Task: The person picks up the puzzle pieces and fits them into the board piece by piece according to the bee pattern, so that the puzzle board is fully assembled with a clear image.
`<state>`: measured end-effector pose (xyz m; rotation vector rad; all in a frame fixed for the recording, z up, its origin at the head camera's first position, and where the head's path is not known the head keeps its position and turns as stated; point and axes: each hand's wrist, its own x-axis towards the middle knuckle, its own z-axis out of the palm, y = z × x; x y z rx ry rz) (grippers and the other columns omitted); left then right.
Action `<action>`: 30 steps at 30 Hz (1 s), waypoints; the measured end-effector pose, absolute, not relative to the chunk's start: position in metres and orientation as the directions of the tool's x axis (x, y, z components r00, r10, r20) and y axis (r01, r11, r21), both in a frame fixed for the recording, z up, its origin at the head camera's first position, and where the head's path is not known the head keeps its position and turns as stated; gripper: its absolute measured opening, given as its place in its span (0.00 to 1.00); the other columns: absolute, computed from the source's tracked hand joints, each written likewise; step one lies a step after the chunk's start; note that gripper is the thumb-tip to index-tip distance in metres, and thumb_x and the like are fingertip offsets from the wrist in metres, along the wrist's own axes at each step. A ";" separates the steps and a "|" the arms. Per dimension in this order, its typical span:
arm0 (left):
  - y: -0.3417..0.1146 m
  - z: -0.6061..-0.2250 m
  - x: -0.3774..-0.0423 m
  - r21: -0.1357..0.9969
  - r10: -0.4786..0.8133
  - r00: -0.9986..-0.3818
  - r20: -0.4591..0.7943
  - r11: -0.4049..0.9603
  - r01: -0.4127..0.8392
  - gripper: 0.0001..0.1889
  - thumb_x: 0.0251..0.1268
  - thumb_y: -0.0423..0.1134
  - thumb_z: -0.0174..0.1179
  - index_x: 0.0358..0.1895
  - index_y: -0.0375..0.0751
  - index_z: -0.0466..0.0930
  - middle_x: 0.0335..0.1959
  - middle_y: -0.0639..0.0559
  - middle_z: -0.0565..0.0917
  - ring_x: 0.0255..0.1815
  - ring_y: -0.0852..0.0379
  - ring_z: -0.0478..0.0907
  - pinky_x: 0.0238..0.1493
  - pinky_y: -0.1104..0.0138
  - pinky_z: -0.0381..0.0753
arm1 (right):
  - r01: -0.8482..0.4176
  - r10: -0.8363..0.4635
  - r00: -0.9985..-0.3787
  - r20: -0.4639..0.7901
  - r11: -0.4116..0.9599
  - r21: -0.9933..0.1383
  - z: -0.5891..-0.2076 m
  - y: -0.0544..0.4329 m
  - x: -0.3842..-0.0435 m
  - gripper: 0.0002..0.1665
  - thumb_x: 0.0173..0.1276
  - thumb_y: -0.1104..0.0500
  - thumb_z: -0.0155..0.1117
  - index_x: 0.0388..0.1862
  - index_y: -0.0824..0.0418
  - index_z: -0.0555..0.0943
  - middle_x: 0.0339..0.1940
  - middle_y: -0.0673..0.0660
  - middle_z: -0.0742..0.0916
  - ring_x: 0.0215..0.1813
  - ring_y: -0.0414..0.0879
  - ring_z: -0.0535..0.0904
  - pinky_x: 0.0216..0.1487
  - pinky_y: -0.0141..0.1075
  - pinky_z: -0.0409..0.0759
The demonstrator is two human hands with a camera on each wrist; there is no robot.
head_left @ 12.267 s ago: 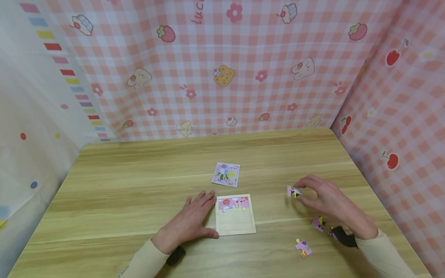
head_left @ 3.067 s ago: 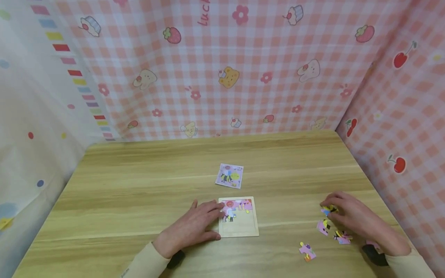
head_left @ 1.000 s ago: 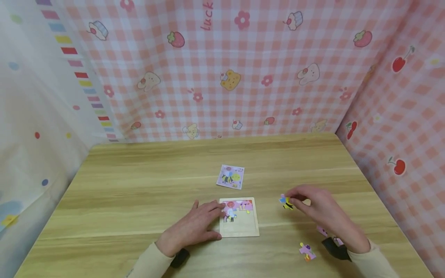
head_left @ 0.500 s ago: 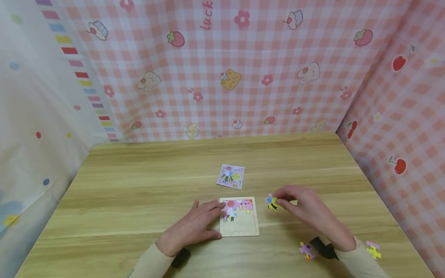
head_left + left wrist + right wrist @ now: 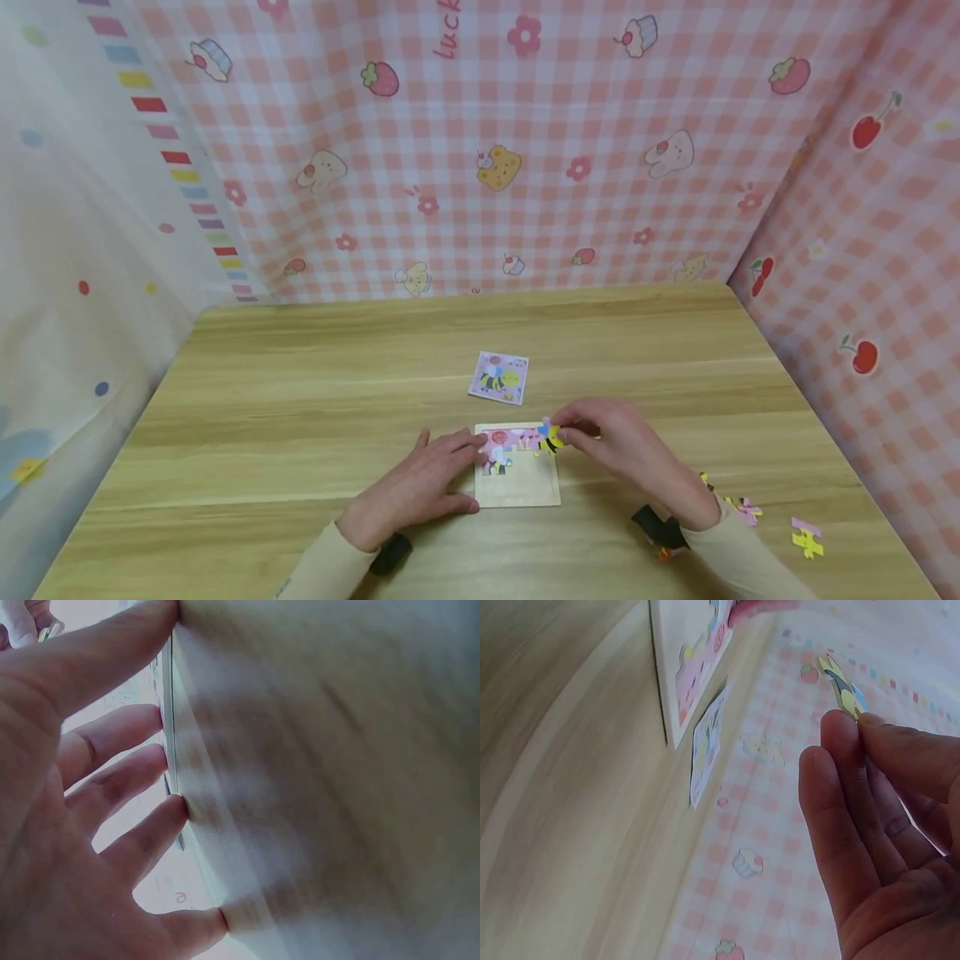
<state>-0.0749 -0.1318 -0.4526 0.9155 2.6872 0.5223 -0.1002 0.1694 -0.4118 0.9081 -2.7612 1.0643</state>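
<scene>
My left hand [image 5: 412, 492] rests along the left side of a square wooden puzzle tray [image 5: 519, 502], fingers extended, fingertips overlapping its edge. Pink pieces line the tray's top, and a striped piece [image 5: 497, 463] lies below them at the left. Between thumb and fingertips, my right hand [image 5: 630, 450] pinches a yellow, black and blue jigsaw piece [image 5: 550, 440]. This piece overlaps the tray's upper right in the head view; in the right wrist view the same jigsaw piece [image 5: 841, 688] is held up off the table. Bare wood shows in the tray's lower part.
Behind the tray lies a square bee picture card [image 5: 499, 379]. Several loose pieces are on the right, among them a yellow-and-pink piece [image 5: 807, 538] and a pink piece [image 5: 746, 510]; another piece [image 5: 664, 552] is partly hidden by the right wrist camera.
Since the earliest frame, the striped piece has gone from my right hand into the tray. That hand has since taken the yellow piece from the right and carried it left over the tray.
</scene>
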 end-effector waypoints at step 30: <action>-0.131 -0.450 -0.077 0.405 0.628 -0.768 -0.124 0.739 0.539 0.31 0.63 0.52 0.73 0.66 0.41 0.78 0.74 0.48 0.72 0.75 0.46 0.67 0.69 0.26 0.58 | -0.457 -0.549 -0.832 0.078 0.598 -0.659 -0.434 0.122 -0.105 0.06 0.66 0.68 0.73 0.38 0.57 0.88 0.32 0.47 0.89 0.34 0.34 0.82 0.36 0.29 0.82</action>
